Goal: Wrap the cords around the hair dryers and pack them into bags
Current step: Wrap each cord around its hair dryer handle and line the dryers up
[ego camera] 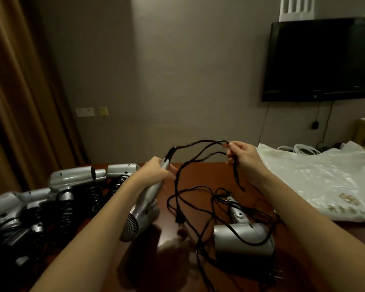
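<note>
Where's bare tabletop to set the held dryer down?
Free: far table strip between left hand and plastic bag. Crowded: dryer pile at left; centre-right, second dryer amid loose cord.

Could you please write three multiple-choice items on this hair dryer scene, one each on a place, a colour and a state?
1. Where does the white plastic bag lie?
A. on the table's right side
B. on the floor
C. over the pile of dryers

2. What colour is the cord stretched between the hands?
A. white
B. black
C. red

3. What is the state of the held hair dryer?
A. packed in a bag
B. lying untouched on the table
C. gripped by its handle, cord unwrapped

Answers:
1. A, since the bag lies flat on the table, right of the person's arms.
2. B, since the strands show dark black against the wall.
3. C, since the left hand grips the handle while the right hand pinches loose cord loops.
</note>
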`<state>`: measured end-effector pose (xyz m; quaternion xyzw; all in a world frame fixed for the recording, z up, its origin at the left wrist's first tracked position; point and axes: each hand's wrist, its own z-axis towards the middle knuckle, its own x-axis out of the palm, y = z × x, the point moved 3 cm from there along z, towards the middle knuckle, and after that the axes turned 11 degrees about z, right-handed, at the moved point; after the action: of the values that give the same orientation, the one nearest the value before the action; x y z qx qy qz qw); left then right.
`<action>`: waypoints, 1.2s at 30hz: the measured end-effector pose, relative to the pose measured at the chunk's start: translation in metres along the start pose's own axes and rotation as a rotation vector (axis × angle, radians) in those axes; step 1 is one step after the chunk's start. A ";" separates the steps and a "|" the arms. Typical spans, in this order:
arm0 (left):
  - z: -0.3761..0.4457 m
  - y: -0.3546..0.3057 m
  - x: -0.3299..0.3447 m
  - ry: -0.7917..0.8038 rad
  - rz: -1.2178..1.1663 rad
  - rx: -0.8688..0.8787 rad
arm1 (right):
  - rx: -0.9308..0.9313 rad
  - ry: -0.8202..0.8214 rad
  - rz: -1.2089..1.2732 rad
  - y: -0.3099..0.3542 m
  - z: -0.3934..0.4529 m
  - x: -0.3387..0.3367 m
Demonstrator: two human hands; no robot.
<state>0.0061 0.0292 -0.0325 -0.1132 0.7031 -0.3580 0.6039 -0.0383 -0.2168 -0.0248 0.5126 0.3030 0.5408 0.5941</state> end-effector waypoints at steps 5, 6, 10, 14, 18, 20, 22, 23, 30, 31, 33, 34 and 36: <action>-0.005 0.004 0.009 0.013 -0.023 -0.049 | 0.047 0.009 0.037 -0.007 0.001 0.003; -0.003 0.005 0.010 -0.002 -0.029 -0.058 | 0.049 0.017 0.011 -0.009 0.000 0.006; -0.003 0.003 0.002 -0.009 -0.073 -0.069 | -0.014 -0.003 -0.440 -0.019 -0.002 0.012; -0.005 0.009 -0.005 0.025 -0.084 -0.092 | 0.178 0.268 -0.860 -0.043 -0.008 0.018; -0.006 0.021 -0.005 0.080 -0.343 -0.071 | 0.242 0.349 -0.847 -0.062 -0.015 0.035; -0.011 0.024 -0.002 0.096 -0.405 -0.061 | 0.248 0.315 -0.802 -0.066 -0.017 0.044; -0.012 0.022 0.000 0.071 -0.422 -0.038 | 0.244 0.330 -0.698 -0.065 -0.020 0.058; -0.010 0.019 0.001 0.048 -0.408 -0.034 | 0.237 0.336 -0.609 -0.063 -0.022 0.065; 0.001 -0.001 0.000 0.040 -0.136 -0.029 | 0.276 0.357 -0.277 -0.051 -0.033 0.087; 0.004 -0.002 0.001 0.043 -0.102 -0.023 | 0.261 0.326 -0.280 -0.052 -0.033 0.086; 0.006 -0.006 0.004 0.046 -0.049 -0.023 | 0.246 0.235 -0.314 -0.054 -0.031 0.080; 0.005 -0.007 0.003 0.036 -0.030 -0.015 | 0.247 0.199 -0.329 -0.054 -0.030 0.077; 0.007 -0.003 0.003 0.024 0.019 -0.005 | 0.269 0.138 -0.292 -0.049 -0.025 0.070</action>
<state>0.0109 0.0229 -0.0332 -0.1038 0.7121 -0.3518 0.5987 -0.0289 -0.1376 -0.0648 0.4997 0.4837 0.4375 0.5700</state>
